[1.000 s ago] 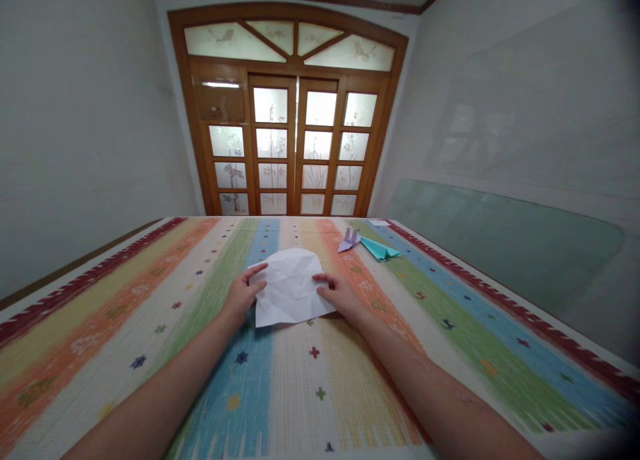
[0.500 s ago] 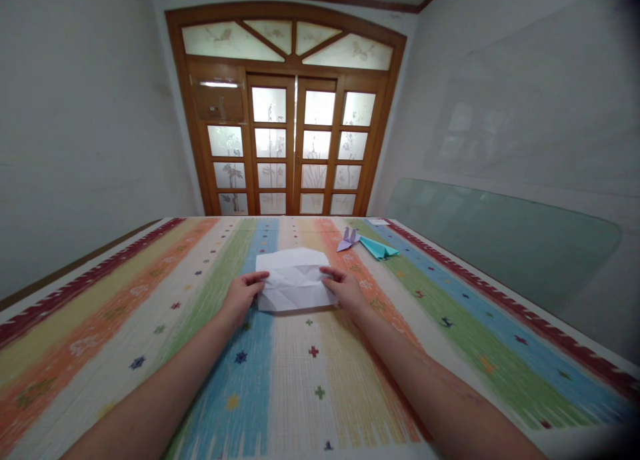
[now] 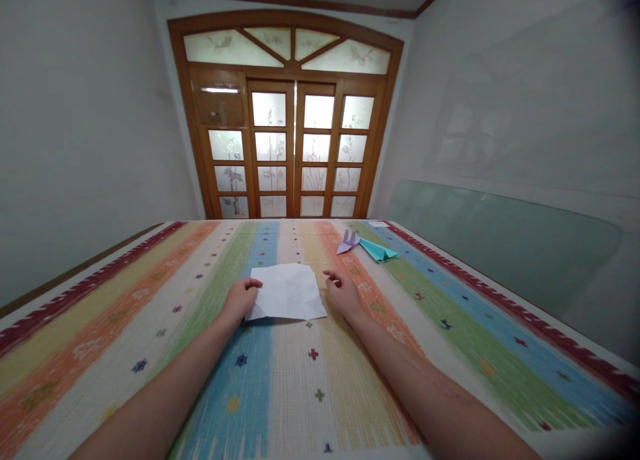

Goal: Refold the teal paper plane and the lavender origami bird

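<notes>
A creased sheet of white paper (image 3: 287, 292) lies low over the middle of the table. Its left edge is pinched by my left hand (image 3: 242, 298), thumb and fingers closed on it. Just off the paper's right edge is my right hand (image 3: 343, 293), touching nothing; its fingers are curled loosely, with the index finger and thumb apart.
A striped, patterned cloth (image 3: 313, 380) covers the table. Beyond my right hand lie a folded purple paper shape (image 3: 347, 242) and a turquoise paper plane (image 3: 379, 250). A small white piece (image 3: 379, 224) rests at the far right edge. Wooden doors (image 3: 295, 147) stand behind.
My right hand has let go of the paper's right edge. The sheet, earlier bent along its folds, now looks flatter and has shifted slightly left and nearer with my left hand.
</notes>
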`<state>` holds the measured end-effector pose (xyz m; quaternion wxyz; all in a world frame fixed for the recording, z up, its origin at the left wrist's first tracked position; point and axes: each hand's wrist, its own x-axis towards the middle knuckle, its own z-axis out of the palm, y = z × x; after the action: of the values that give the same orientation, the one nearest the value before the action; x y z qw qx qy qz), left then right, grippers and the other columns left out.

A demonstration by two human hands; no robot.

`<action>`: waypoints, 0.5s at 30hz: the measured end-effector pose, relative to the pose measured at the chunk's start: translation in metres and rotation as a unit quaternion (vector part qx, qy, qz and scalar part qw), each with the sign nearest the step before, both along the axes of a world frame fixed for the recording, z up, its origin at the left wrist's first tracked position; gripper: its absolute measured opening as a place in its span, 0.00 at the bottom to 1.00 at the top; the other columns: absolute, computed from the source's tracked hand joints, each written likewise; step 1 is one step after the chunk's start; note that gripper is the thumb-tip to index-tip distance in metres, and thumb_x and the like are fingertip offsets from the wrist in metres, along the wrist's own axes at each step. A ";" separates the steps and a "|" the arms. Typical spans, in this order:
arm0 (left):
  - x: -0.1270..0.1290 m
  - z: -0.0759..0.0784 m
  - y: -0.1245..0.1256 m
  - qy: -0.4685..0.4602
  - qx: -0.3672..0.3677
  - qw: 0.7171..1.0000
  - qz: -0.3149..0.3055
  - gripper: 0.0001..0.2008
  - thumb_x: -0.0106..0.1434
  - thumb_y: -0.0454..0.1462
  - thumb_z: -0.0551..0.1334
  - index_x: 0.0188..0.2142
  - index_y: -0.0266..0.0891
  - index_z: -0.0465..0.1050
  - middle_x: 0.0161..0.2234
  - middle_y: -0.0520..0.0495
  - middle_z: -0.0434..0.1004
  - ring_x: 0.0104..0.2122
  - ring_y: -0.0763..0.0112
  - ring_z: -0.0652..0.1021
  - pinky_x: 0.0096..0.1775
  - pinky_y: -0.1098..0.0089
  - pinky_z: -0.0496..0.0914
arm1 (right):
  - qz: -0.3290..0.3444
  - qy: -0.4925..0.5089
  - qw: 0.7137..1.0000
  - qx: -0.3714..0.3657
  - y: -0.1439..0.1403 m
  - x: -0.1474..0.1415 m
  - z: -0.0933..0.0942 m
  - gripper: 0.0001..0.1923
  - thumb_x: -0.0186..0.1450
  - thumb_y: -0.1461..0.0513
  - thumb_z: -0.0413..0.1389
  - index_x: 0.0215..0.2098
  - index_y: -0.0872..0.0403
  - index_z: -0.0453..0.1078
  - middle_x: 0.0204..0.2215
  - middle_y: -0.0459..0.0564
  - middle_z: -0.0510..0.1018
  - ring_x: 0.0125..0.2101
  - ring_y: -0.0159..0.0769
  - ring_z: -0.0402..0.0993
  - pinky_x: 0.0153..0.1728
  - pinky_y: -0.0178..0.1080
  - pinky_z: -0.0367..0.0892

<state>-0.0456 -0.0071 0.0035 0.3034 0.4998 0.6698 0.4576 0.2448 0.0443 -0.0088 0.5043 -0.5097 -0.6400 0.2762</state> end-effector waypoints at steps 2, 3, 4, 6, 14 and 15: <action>-0.001 -0.003 0.004 0.031 -0.015 0.999 -0.003 0.15 0.54 0.30 0.56 0.39 0.36 0.77 0.31 0.46 0.78 0.25 0.70 0.74 0.24 0.74 0.61 | -0.006 -0.028 1.000 0.010 0.002 -0.001 -0.002 0.18 0.61 0.60 0.52 0.46 0.55 0.76 0.39 0.52 0.79 0.33 0.36 0.72 0.37 0.38 0.68; -0.001 -0.004 0.006 0.045 -0.024 0.999 -0.004 0.15 0.54 0.29 0.55 0.39 0.36 0.76 0.32 0.45 0.78 0.25 0.70 0.74 0.24 0.74 0.61 | -0.006 -0.042 0.999 0.012 0.002 -0.002 -0.003 0.18 0.61 0.60 0.52 0.45 0.54 0.76 0.40 0.52 0.79 0.35 0.37 0.73 0.40 0.38 0.68; -0.001 -0.005 0.008 0.058 -0.035 0.998 -0.005 0.15 0.55 0.29 0.55 0.39 0.36 0.76 0.33 0.45 0.78 0.26 0.70 0.75 0.25 0.74 0.62 | -0.004 -0.055 0.998 0.014 0.003 -0.002 -0.004 0.17 0.61 0.61 0.52 0.45 0.54 0.77 0.41 0.52 0.79 0.38 0.38 0.73 0.42 0.38 0.67; 0.000 -0.006 0.011 0.080 -0.060 0.995 -0.009 0.15 0.57 0.30 0.54 0.40 0.36 0.76 0.33 0.44 0.79 0.27 0.68 0.76 0.25 0.74 0.63 | -0.001 -0.079 0.997 0.015 0.003 -0.004 -0.005 0.16 0.60 0.63 0.53 0.44 0.53 0.77 0.42 0.52 0.80 0.43 0.40 0.73 0.46 0.39 0.66; -0.016 0.006 0.022 0.148 -0.174 0.971 -0.067 0.14 0.54 0.29 0.59 0.38 0.37 0.79 0.29 0.44 0.80 0.25 0.67 0.77 0.23 0.73 0.66 | -0.012 -0.142 0.990 -0.002 0.002 -0.006 -0.005 0.15 0.59 0.65 0.53 0.41 0.51 0.78 0.42 0.51 0.81 0.44 0.39 0.74 0.48 0.38 0.64; -0.022 0.009 0.024 0.160 -0.186 0.967 -0.071 0.13 0.52 0.30 0.60 0.37 0.37 0.80 0.28 0.45 0.80 0.24 0.67 0.77 0.23 0.72 0.66 | -0.014 -0.145 0.989 -0.005 0.002 -0.007 -0.005 0.14 0.59 0.65 0.53 0.39 0.51 0.78 0.41 0.50 0.81 0.43 0.39 0.74 0.47 0.37 0.64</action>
<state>-0.0679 0.0169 0.0123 0.3112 0.5477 0.7459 0.2166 0.2382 0.0461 -0.0137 0.4069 -0.5558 -0.6980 0.1957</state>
